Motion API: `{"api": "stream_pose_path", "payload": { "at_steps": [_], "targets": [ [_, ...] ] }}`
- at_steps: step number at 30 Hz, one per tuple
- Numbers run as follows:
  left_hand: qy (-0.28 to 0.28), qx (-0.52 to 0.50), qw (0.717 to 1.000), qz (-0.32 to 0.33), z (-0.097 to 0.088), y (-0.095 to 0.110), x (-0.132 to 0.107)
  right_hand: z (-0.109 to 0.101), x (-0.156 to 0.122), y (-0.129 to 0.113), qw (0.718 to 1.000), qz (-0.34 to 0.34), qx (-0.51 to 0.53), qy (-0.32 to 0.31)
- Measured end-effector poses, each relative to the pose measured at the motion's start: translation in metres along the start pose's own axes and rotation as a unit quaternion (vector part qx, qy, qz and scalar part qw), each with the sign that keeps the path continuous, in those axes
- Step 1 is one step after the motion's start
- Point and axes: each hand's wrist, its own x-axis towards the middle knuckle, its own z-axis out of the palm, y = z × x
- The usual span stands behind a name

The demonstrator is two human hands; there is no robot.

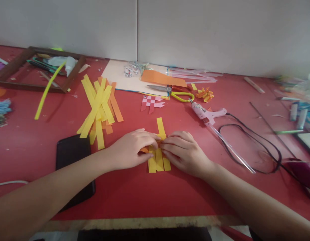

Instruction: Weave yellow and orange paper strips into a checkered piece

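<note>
Both hands rest on a small weave of yellow and orange paper strips lying on the red table. My left hand lies over the weave's left side, fingers pressed onto the strips where an orange end pokes out. My right hand covers the right side, fingertips meeting the left hand's at the middle. One yellow strip sticks up behind the fingers. A loose pile of yellow and orange strips lies to the upper left.
A black phone lies left of my forearm. A pink glue gun with a black cord, yellow-handled scissors, a small pink woven piece, a wooden frame and paper sheets sit farther back. The table's front edge is near.
</note>
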Motion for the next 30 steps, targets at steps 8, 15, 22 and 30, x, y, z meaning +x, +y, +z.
{"api": "stream_pose_path", "payload": {
  "at_steps": [8, 15, 22, 30],
  "targets": [
    [0.033, 0.011, 0.999, 0.003, 0.006, -0.001, 0.001, -0.001, 0.002, -0.001, 1.000, 0.000, -0.006, 0.007],
    [0.066, 0.004, 0.998, -0.022, 0.009, -0.003, 0.002, -0.001, 0.001, -0.001, 1.000, -0.002, -0.008, 0.010],
    [0.077, -0.004, 0.995, -0.071, 0.004, -0.002, 0.001, -0.001, 0.001, -0.001, 1.000, 0.003, -0.004, 0.003],
    [0.037, -0.039, 0.996, -0.073, -0.005, 0.001, -0.001, -0.002, 0.002, 0.000, 1.000, -0.026, 0.014, 0.011]
  ]
}}
